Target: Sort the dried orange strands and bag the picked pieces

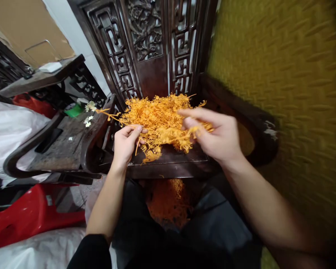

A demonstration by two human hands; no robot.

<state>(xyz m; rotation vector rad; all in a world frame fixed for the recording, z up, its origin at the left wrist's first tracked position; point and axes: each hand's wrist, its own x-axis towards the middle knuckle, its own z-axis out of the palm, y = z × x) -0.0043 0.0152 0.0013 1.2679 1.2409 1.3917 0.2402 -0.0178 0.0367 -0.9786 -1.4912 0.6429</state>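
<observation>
A heap of orange plastic-looking flower sprigs covers the seat of a dark carved wooden chair. At the heap's front left, my left hand is closed, thumb against fingers, on a thin orange sprig stem. My right hand is at the heap's right side, slightly blurred, its fingers curled round another orange sprig with the index finger stretched out. Beyond my left hand, one orange stem sticks out leftward from the heap. Small white flowers lie near its tip.
To the left stands a wooden side surface with a green roll of tape. A red plastic stool and white sacks are lower left. Yellow textured padding rises at right. Below, between my legs, sits an orange-red container with orange bits.
</observation>
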